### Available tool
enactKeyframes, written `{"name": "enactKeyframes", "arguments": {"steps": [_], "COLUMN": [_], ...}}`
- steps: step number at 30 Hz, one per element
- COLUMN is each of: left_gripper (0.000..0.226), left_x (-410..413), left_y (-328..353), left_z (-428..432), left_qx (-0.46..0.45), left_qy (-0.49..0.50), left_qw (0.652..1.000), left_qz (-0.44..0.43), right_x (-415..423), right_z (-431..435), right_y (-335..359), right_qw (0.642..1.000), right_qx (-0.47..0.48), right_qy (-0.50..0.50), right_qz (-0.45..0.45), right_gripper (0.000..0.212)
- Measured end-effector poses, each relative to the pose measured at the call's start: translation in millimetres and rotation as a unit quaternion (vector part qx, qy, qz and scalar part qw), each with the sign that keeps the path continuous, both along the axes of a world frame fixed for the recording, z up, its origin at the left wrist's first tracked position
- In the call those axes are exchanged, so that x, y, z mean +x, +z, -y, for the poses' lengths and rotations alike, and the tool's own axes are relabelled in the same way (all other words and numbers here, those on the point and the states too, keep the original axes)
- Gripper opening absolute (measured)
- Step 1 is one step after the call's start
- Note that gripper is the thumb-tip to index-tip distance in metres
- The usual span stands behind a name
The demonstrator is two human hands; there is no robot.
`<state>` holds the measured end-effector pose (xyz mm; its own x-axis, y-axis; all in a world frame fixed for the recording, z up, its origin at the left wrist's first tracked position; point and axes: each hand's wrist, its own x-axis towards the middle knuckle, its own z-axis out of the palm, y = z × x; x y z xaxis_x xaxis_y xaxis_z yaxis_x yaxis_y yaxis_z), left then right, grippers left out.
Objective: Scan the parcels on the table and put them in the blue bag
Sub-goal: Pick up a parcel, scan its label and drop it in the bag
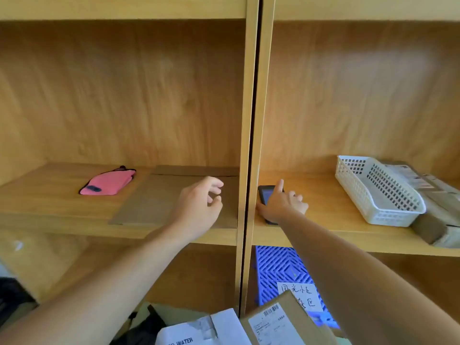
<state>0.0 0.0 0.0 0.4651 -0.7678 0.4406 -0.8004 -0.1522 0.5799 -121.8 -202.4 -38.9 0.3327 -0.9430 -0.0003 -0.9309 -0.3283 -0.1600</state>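
Note:
Both my arms reach up to a wooden shelf. My right hand (282, 205) rests on a dark handheld scanner (264, 195) lying on the right shelf board, with the forefinger pointing forward and the thumb at the device's near left edge. My left hand (201, 202) hovers with loosely curled fingers above a flat brown cardboard sheet (149, 197) and holds nothing. At the bottom edge lie two parcels: a brown carton with a barcode label (276, 322) and a white one printed "WATER" (199, 329). No blue bag is in view.
A pink pouch (108, 183) lies on the left shelf board. A white plastic basket (378, 192) and wrapped grey-brown packages (438, 212) sit at the right. A vertical shelf divider (251, 120) separates my hands. Below stands a blue plastic crate (281, 267) with a handwritten note.

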Motion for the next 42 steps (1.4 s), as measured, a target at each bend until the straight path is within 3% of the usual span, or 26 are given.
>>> {"name": "enactKeyframes", "arguments": {"steps": [5, 9, 16, 21, 32, 38, 42], "left_gripper": [0.029, 0.043, 0.046, 0.046, 0.043, 0.034, 0.035], "left_x": [9.8, 11.8, 10.5, 2.6, -7.8, -55.6, -111.9], "left_y": [-2.1, -2.9, -1.9, -4.8, 8.7, -22.9, -51.1], "left_z": [11.4, 13.4, 8.2, -13.9, -72.8, -68.6, -59.6], "left_qx": [0.014, 0.026, 0.017, 0.029, 0.037, 0.054, 0.104], "left_qy": [0.041, 0.034, 0.039, 0.039, -0.007, -0.095, -0.154], "left_qw": [0.999, 0.999, 0.998, 0.997, 0.997, 0.993, 0.982], "left_qz": [-0.013, -0.023, -0.037, -0.056, -0.063, -0.041, -0.044], "right_x": [7.6, 7.4, -5.6, -19.7, -82.3, -154.7, -219.3], "right_z": [14.1, 23.2, 19.5, 16.9, -40.6, -87.9, -113.3], "right_y": [-3.1, -1.3, -7.1, -3.2, 22.6, 14.6, -11.4], "right_qw": [1.000, 0.998, 1.000, 1.000, 0.992, 0.992, 0.997], "right_qx": [0.021, 0.046, 0.009, 0.019, -0.018, 0.003, 0.007], "right_qy": [0.016, 0.040, 0.019, 0.006, -0.031, -0.021, -0.003], "right_qz": [0.008, 0.008, 0.012, 0.008, 0.118, 0.124, 0.080], "right_gripper": [0.102, 0.103, 0.104, 0.088, 0.081, 0.073, 0.075]}}
